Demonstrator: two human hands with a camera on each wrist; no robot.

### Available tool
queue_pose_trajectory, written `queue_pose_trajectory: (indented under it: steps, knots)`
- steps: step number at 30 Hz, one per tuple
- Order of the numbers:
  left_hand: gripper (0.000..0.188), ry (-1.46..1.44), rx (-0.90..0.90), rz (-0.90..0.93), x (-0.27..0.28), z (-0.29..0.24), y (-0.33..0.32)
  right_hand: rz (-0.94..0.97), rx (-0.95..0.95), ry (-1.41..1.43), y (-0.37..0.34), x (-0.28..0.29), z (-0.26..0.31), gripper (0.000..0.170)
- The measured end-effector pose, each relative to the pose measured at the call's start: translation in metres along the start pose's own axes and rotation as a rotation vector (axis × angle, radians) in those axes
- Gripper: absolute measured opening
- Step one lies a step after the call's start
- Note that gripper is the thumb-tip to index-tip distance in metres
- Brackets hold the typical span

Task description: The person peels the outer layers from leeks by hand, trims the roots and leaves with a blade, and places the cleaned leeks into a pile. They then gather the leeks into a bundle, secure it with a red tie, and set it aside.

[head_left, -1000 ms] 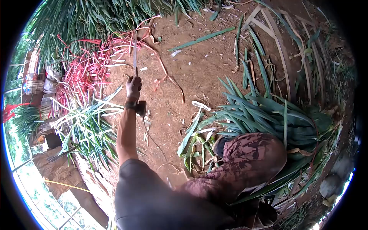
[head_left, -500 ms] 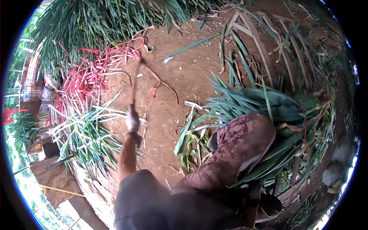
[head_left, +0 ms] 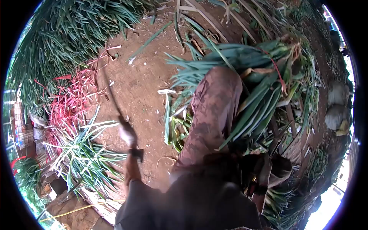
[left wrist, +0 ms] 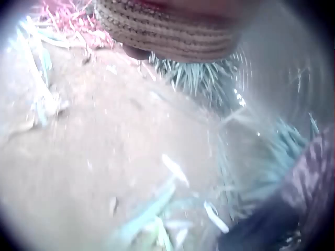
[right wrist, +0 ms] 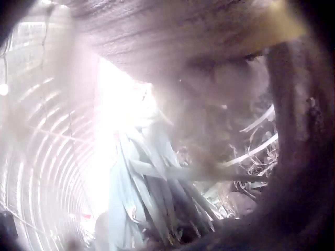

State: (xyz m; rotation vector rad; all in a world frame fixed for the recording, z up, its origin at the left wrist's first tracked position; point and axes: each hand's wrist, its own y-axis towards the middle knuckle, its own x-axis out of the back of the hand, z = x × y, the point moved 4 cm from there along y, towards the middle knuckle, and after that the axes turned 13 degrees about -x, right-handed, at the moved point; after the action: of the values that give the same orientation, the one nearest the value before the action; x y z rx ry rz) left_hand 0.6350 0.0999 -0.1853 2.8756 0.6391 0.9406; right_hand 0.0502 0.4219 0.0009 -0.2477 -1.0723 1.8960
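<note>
In the head view my left hand (head_left: 127,134) grips one end of a long, thin, dark stick-like tool (head_left: 110,92) that points away from me. Its far end overlaps the edge of the pink strips (head_left: 74,92). Knit glove fabric (left wrist: 167,31) shows at the top of the left wrist view. Loose green onions (head_left: 86,149) lie left of that hand. My right forearm (head_left: 259,201) hangs low beside my body; the hand is hidden in the head view. Blurred ribbed fabric (right wrist: 172,36) crosses the right wrist view over long green leaves (right wrist: 152,183), and I cannot tell what the fingers hold.
A large heap of green onions (head_left: 73,38) fills the far left. Broad-leaved green stalks (head_left: 253,61) lie beyond my bent knee (head_left: 218,88), with a red tie (head_left: 280,74) on them. Wooden slats (head_left: 214,23) lie at the back. Bare soil (head_left: 142,76) with scraps stretches between.
My left hand has drawn back toward my body with the tool, which now slants to the left. The head view has swung right, so more of the right side shows.
</note>
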Motion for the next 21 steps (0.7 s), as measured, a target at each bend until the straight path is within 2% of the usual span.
queue_pose_trajectory:
  steps: [2, 3, 4, 5, 6, 7, 8, 9, 10, 12, 14, 15, 17, 18, 19, 20, 21]
  knots:
    - [0.049, 0.116, -0.110, 0.111, -0.031, -0.026, -0.065, 0.144, -0.026, 0.158, 0.011, 0.015, -0.007, 0.032]
    - [0.050, 0.161, -0.098, 0.211, -0.044, -0.029, -0.099, 0.212, -0.041, 0.238, 0.013, 0.022, -0.011, 0.032]
    - [0.051, 0.236, -0.063, 0.340, -0.054, -0.030, -0.132, 0.186, -0.080, 0.320, 0.014, 0.023, -0.014, 0.032]
    - [0.059, 0.356, -0.011, 0.513, -0.058, -0.030, -0.159, 0.187, -0.090, 0.327, 0.013, 0.024, -0.015, 0.032]
    - [0.076, 0.474, 0.020, 0.697, -0.062, -0.033, -0.187, 0.192, -0.096, 0.337, 0.011, 0.024, -0.016, 0.032]
    - [0.081, 0.546, -0.223, 0.617, -0.067, -0.009, -0.215, 0.193, -0.098, 0.352, 0.011, 0.026, -0.017, 0.032]
    - [0.066, 0.434, -0.253, 0.588, -0.058, -0.023, -0.225, 0.261, -0.150, 0.401, 0.014, 0.027, -0.021, 0.029]
    - [0.045, 0.489, -0.212, 0.718, -0.050, -0.024, -0.224, 0.209, -0.114, 0.329, 0.015, 0.032, -0.029, 0.027]
    - [0.036, 0.535, -0.049, 0.838, -0.041, -0.024, -0.217, 0.137, -0.073, 0.268, 0.009, 0.025, -0.025, 0.026]
    - [0.050, 0.561, -0.207, 0.908, -0.037, -0.041, -0.198, 0.022, -0.043, 0.274, -0.001, 0.031, -0.016, 0.024]
    - [0.057, 0.419, -0.162, 0.813, -0.021, -0.052, -0.173, 0.027, -0.090, 0.368, 0.001, 0.027, -0.014, 0.024]
    - [0.055, 0.433, -0.003, 0.848, -0.015, -0.079, -0.150, -0.018, -0.091, 0.364, 0.003, 0.027, -0.009, 0.023]
    - [0.047, -0.100, -0.259, 0.342, -0.018, -0.027, -0.102, -0.096, -0.099, 0.339, 0.008, 0.029, 0.001, 0.023]
    - [0.041, -0.015, -0.091, 0.272, -0.010, -0.051, -0.074, -0.009, -0.054, 0.327, 0.027, 0.042, -0.008, 0.023]
    - [0.032, -0.365, -0.061, 0.130, -0.009, -0.049, -0.038, -0.095, 0.082, 0.173, 0.050, 0.052, -0.014, 0.026]
    - [0.027, 0.163, -0.510, 0.047, 0.003, -0.122, -0.016, -0.183, 0.216, 0.018, 0.080, 0.059, -0.024, 0.030]
    - [0.037, 0.376, -0.622, 0.042, 0.008, -0.158, 0.012, -0.275, 0.349, -0.138, 0.095, 0.066, -0.026, 0.033]
